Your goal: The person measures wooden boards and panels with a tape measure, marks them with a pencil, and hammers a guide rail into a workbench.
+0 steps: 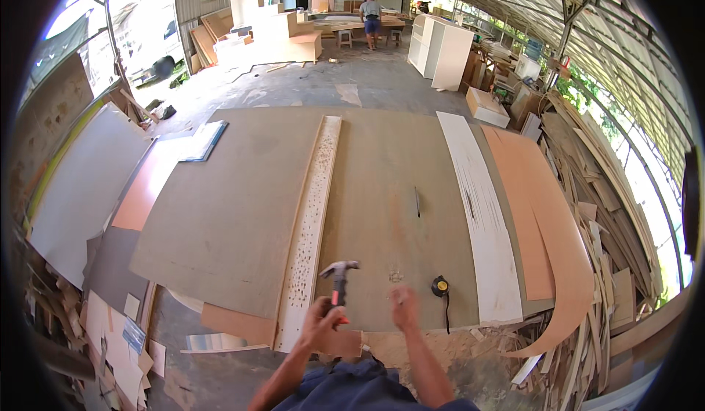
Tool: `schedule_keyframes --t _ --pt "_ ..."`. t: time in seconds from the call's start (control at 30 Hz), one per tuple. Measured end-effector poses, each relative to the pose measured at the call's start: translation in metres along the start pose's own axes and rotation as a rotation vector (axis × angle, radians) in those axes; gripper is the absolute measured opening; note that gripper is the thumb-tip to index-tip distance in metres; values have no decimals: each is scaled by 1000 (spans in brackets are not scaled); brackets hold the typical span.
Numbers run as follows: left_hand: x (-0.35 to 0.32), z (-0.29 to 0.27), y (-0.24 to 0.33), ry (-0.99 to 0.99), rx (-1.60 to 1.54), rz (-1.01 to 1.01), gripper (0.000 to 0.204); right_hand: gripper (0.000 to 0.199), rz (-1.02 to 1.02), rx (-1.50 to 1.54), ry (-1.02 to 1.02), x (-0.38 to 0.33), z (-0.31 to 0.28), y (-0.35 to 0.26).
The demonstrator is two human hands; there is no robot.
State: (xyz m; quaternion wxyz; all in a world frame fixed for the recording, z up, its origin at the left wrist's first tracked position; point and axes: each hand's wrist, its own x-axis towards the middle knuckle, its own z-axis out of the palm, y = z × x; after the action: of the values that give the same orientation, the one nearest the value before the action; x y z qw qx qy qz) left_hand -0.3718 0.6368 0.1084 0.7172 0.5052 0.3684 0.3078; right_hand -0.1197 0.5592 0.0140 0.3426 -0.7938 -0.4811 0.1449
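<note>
My left hand (322,319) is closed round the handle of a claw hammer (340,275), its metal head raised above the brown work board (382,242). Close to the near edge of that board, my right hand (402,307) is closed with its fingertips together; whatever they hold is too small to make out. Just beyond those fingertips lies a small pile of tiny pieces (396,276), too small to identify. A black and yellow tape measure (440,286) with a dark strap rests to the right. Farther off lies a thin dark pointed tool (418,202).
A long white, speckled strip (308,224) lies left of the hammer. On the right are a scuffed white strip (481,220) and curling orange-brown sheets (540,227). Offcut wood (598,293) is heaped beyond them. A person (371,18) stands at a far bench.
</note>
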Motion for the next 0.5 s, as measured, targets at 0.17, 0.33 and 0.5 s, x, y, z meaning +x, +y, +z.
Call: schedule_keyframes --t 0.17,0.33,0.5 --pt "-9 27 -4 -179 428 166 48 22 545 1669 -549 -21 3 -117" --pt "-4 16 23 -500 822 -41 48 22 543 1618 -341 -38 4 -93" --pt "-11 -66 -29 -52 848 276 34 18 523 1330 -196 -67 -4 -73"
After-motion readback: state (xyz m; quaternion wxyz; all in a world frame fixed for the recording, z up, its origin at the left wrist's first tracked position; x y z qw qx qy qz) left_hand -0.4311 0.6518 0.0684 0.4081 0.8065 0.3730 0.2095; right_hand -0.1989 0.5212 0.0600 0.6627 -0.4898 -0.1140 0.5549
